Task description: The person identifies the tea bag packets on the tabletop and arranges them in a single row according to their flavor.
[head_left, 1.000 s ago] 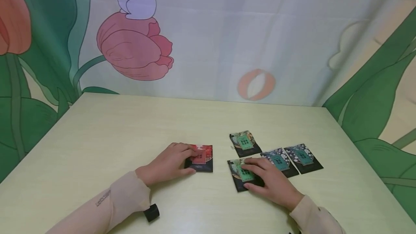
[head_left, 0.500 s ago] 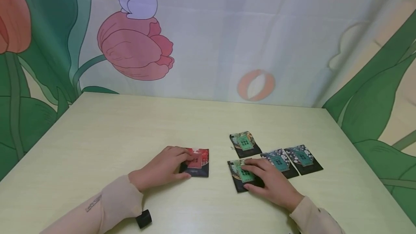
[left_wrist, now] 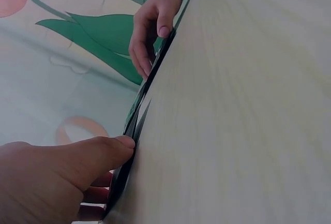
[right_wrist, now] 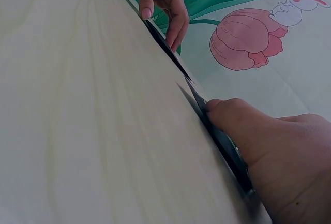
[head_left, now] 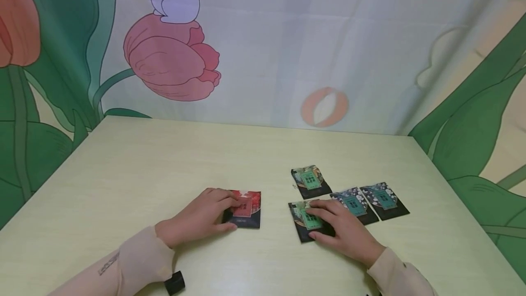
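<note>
In the head view my left hand (head_left: 199,216) holds a small flat red-and-dark packet (head_left: 248,211) on the table, its thumb at the near left corner and its fingers on top. To the right, my right hand (head_left: 347,232) holds a green-and-black packet (head_left: 300,229), thumb along the near edge, fingers over its face. Both wrist views show the packets edge-on, with a thumb (left_wrist: 116,146) against the left one and a thumb (right_wrist: 220,113) against the right one. The palms hide part of each packet.
A second green packet (head_left: 310,182) lies behind the right hand. Two blue flowered packets, a partly covered one (head_left: 357,204) and a right one (head_left: 384,200), lie side by side. The pale table (head_left: 164,159) ends at a printed curtain (head_left: 263,58).
My left hand has slid the red packet toward me and to the left, away from the green packet. The right hand and the other packets have stayed in place.
</note>
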`<state>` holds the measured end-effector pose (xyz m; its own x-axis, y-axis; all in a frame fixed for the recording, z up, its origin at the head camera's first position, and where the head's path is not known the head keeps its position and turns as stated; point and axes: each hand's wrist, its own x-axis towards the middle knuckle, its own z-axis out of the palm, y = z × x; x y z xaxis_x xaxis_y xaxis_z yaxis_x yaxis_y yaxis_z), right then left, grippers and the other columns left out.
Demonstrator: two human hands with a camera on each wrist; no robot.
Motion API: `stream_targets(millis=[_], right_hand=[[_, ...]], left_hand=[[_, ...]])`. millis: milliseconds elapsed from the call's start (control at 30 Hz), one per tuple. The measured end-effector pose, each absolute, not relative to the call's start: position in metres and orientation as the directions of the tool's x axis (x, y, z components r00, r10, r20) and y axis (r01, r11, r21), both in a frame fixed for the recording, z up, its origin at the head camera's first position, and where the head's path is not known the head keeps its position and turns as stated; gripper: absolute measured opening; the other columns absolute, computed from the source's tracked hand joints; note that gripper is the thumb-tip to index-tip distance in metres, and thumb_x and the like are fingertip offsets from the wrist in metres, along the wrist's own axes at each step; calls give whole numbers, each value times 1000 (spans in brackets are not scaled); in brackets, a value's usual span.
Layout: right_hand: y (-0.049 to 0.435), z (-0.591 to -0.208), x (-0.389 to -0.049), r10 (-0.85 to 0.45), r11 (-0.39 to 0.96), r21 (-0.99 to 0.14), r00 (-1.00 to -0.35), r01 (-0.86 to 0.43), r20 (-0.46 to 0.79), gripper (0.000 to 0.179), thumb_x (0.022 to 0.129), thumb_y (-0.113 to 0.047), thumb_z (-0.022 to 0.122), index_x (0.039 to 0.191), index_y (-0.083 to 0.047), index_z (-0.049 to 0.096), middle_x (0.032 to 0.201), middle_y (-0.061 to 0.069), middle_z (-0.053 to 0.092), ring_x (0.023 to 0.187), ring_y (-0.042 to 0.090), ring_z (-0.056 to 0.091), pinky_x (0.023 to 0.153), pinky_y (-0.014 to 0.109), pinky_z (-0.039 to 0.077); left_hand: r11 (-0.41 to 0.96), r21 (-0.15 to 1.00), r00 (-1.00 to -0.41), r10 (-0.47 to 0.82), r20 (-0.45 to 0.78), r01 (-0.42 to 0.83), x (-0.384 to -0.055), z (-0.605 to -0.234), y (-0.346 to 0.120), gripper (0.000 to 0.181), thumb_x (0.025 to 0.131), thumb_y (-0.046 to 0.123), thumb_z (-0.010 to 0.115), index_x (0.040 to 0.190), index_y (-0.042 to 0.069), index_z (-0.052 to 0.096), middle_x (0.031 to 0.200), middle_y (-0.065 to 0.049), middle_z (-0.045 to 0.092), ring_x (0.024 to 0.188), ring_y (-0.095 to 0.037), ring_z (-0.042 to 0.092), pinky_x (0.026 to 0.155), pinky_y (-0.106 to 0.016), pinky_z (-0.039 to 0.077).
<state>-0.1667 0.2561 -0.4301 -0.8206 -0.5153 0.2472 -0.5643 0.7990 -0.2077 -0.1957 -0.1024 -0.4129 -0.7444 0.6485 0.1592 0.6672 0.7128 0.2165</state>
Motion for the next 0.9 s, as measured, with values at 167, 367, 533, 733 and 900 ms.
stream_targets(millis=[167,367,533,733,900], right_hand=[[256,-430,-166,-511,803,-206,-824,-559,244,50,86,-47,68,129,-24,61,135,-2,56,126,22,51,102,45,46],[256,-430,-166,-511,804,-201,-822,-560,251,50,85,-47,68,129,-24,61,134,-2,56,125,22,51,102,45,47],[255,-431,-166,-509,808,-197,-826,-556,244,50,86,-47,68,129,-23,61,134,-1,56,125,22,51,102,46,47],[255,-429,-164,-507,815,-196,-835,-545,214,53,87,-52,64,133,-25,58,136,-1,55,127,24,50,103,48,46],[255,-428,-163,-524,806,-193,-826,-560,209,61,85,-57,64,136,-26,54,139,0,53,128,25,49,105,52,43]], left_hand=[[708,216,-740,652,164,672,-193,-412,-106,50,83,44,72,120,12,64,126,-2,61,118,-21,54,106,-40,41],[707,220,-740,652,166,672,-188,-412,-110,50,83,43,72,121,12,64,127,-3,60,119,-21,54,106,-40,41],[707,225,-741,648,173,671,-185,-415,-113,50,82,42,73,121,12,64,126,-2,60,119,-20,54,105,-40,42],[706,223,-741,648,178,672,-184,-417,-115,49,83,43,72,122,13,64,128,-1,59,120,-20,53,105,-41,41],[708,227,-743,645,178,669,-183,-418,-117,48,84,43,72,121,14,64,127,0,60,120,-20,54,104,-41,42]])
